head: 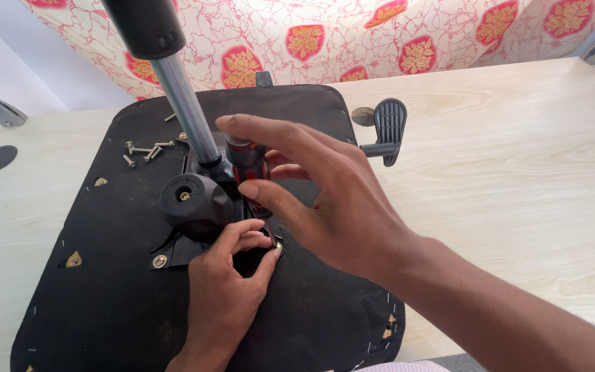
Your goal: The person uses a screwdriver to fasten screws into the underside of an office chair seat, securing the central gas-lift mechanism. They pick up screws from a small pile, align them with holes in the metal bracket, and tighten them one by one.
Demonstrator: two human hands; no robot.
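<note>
While right hand (332,200) grips screwdriver (248,169) upright, left hand (232,272) pinches bolt (278,246) on seat (105,275), loose bolts (142,150) near.

Loose silver bolts (144,150) lay up-left of the grip; a pale wooden surface (518,172) spread rightward, a red-flowered cloth (380,41) beyond.

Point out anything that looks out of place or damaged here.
Loose bolts lie scattered on the upturned black seat base. Its fabric is torn at small holes, light material showing through. Nothing else stands out.
</note>
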